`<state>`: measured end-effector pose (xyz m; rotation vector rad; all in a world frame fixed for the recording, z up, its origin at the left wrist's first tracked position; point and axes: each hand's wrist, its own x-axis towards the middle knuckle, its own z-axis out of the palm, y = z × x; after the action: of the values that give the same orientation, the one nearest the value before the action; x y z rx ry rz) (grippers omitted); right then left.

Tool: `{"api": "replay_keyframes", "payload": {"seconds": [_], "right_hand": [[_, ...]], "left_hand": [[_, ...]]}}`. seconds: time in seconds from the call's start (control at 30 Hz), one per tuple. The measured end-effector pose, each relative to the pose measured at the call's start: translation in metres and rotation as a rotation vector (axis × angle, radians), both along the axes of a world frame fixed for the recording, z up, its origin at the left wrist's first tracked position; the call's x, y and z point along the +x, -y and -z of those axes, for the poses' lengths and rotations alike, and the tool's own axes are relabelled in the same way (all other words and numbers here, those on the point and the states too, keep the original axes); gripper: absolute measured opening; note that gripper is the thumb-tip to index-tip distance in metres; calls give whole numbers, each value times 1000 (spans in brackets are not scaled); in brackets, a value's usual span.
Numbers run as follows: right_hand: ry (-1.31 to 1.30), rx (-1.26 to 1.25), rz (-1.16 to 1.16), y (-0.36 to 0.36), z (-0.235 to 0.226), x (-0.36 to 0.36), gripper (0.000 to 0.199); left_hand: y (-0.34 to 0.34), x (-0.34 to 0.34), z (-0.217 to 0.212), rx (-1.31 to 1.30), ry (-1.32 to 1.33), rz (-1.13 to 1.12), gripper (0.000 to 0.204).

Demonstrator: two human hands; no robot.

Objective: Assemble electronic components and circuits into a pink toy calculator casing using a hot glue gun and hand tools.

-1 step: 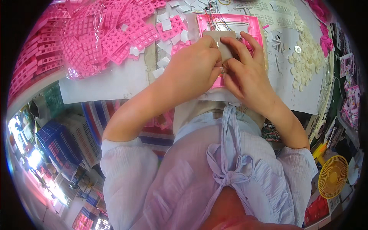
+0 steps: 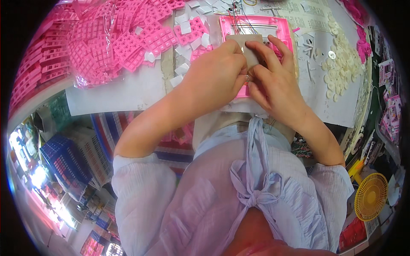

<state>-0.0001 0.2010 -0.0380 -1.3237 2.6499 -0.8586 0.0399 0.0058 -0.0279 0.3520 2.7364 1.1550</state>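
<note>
Pink frame (image 2: 284, 32): flat on the table, right under both hands. The hands hide much of it.
Left hand (image 2: 220, 66): over the left side of the frame. Its fingers are curled in tight, tips near the middle. I cannot tell if they pinch something, because the tips are hidden.
Right hand (image 2: 277, 79): over the right side of the frame. Some fingers bend up and apart, and the thumb is close to the left fingertips. I cannot tell if it grips anything.
Arms: both bend at the elbow and reach in from the sides, so the hands almost meet. Puffy pale blue sleeves (image 2: 143, 187) end near the elbows.
Grey card (image 2: 251, 55): on the frame, between the hands and partly under the fingers.
Thin wires (image 2: 244, 21): at the top of the frame, past the card.
White squares (image 2: 183, 68): scattered left of the frame, some beside the left hand.
Pink keypads (image 2: 162, 39): a big heap farther left, some in a clear bag (image 2: 94, 59).
White round bits (image 2: 339, 70): a heap to the right, well apart from the right hand.
Blue basket (image 2: 66, 158): low, far left.
Yellow fan (image 2: 370, 196): low, far right.
</note>
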Motion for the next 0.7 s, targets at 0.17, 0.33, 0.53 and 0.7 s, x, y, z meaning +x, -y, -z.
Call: {"api": "replay_keyframes", "payload": {"seconds": [0.17, 0.33, 0.53, 0.7], "right_hand": [[-57, 10, 16, -1, 2, 1, 26], [-103, -32, 27, -4, 2, 0, 22], [-163, -154, -87, -16, 0, 8, 16], [-309, -338, 51, -16, 36, 13, 16]], "left_hand": [[-6, 0, 0, -60, -17, -10, 11], [-5, 4, 6, -71, -81, -33, 11], [-5, 2, -1, -29, -27, -16, 17], [-15, 5, -7, -166, -198, 72, 26]]}}
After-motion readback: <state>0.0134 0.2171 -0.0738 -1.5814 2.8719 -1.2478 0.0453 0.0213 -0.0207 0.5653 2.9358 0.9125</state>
